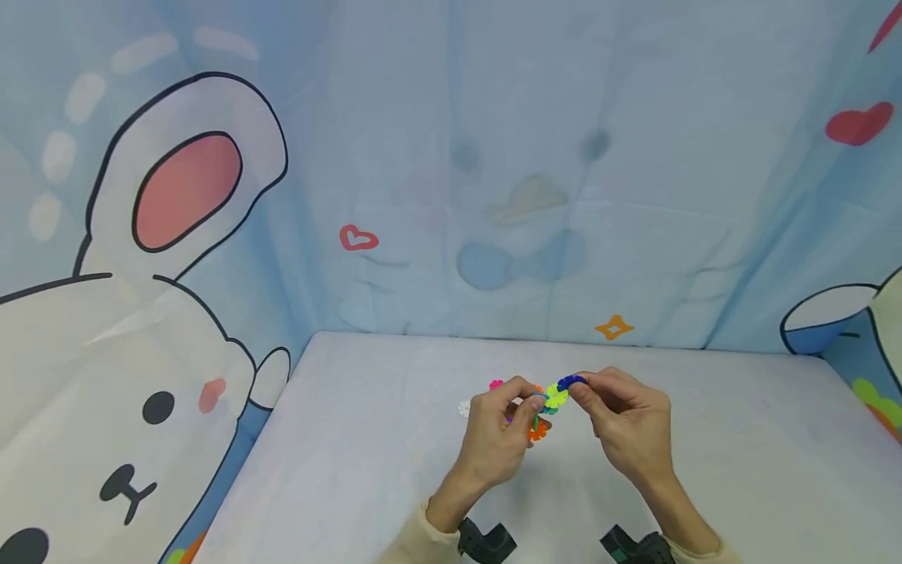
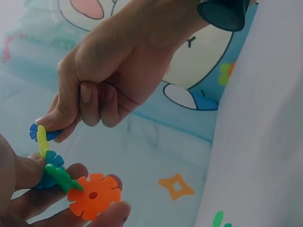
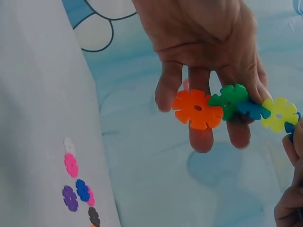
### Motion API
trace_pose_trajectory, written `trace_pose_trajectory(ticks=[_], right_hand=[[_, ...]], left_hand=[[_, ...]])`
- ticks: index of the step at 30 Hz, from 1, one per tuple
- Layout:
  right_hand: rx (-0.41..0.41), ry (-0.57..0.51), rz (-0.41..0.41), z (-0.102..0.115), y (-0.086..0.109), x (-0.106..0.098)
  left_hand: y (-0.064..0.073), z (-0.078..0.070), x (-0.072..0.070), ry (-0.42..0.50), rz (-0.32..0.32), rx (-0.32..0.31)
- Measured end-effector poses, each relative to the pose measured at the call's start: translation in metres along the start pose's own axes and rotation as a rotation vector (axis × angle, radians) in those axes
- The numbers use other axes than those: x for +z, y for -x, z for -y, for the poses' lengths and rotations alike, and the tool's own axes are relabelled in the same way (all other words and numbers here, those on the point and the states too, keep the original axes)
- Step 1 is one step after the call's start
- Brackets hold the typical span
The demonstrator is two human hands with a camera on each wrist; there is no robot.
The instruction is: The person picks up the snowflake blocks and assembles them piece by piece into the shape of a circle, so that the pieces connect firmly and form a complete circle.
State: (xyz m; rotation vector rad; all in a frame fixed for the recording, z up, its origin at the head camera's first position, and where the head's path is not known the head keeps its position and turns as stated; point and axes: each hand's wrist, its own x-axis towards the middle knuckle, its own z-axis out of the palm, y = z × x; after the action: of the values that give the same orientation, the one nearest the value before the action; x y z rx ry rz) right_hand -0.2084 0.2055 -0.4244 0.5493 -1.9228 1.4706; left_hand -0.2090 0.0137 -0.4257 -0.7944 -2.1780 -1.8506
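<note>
A chain of slotted plastic flower discs hangs between the two hands: an orange disc [image 3: 198, 109], a green disc [image 3: 229, 101], a blue disc [image 3: 254, 110] and a yellow disc [image 3: 279, 115]. My left hand [image 1: 496, 435] pinches the blue disc between thumb and finger, its other fingers spread behind the orange end. At the yellow end, my right hand [image 1: 630, 423] pinches a dark blue disc [image 1: 571, 381] by thumb and forefinger. That disc meets the yellow disc's edge; how deep the slots sit cannot be told.
Loose discs lie on the white table [image 1: 366, 454] beyond the left hand, among them a white disc [image 3: 69, 145], a pink disc [image 3: 71, 165], a purple disc [image 3: 70, 198] and a grey disc [image 3: 94, 216]. A printed cloth [image 1: 423, 157] hangs behind the table.
</note>
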Motion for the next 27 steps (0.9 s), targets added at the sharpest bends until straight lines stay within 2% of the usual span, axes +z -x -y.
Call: trace_pose_trajectory(ticks=[4, 7, 10, 14, 17, 19, 21, 23, 25, 27], right_hand=[[-0.02, 0.014, 0.006, -0.001, 0.0, 0.0], [0.019, 0.0, 0.023, -0.001, 0.001, 0.002], [0.095, 0.009, 0.043, -0.001, 0.002, 0.005], [0.183, 0.053, 0.041, -0.005, 0.002, 0.007], [0.292, 0.091, 0.024, -0.018, 0.001, 0.005], [0.395, 0.155, 0.032, -0.033, 0.002, 0.004], [0.5, 0.239, 0.089, -0.051, 0.005, 0.004], [0.571, 0.344, 0.192, -0.071, 0.011, 0.005], [0.597, 0.436, 0.32, -0.09, 0.019, 0.006], [0.573, 0.487, 0.437, -0.104, 0.026, 0.007]], left_hand=[[0.001, -0.001, 0.001, 0.028, 0.015, -0.03], [0.001, -0.001, 0.0, 0.114, 0.076, -0.12], [0.001, -0.002, -0.001, 0.19, 0.157, -0.2], [-0.001, -0.001, -0.003, 0.239, 0.245, -0.238], [-0.003, 0.001, -0.005, 0.321, 0.251, -0.275], [-0.005, 0.003, -0.008, 0.392, 0.219, -0.312], [-0.007, 0.005, -0.011, 0.454, 0.181, -0.352], [-0.008, 0.007, -0.015, 0.514, 0.154, -0.392], [-0.009, 0.008, -0.018, 0.568, 0.134, -0.424], [-0.009, 0.009, -0.02, 0.638, 0.119, -0.455]])
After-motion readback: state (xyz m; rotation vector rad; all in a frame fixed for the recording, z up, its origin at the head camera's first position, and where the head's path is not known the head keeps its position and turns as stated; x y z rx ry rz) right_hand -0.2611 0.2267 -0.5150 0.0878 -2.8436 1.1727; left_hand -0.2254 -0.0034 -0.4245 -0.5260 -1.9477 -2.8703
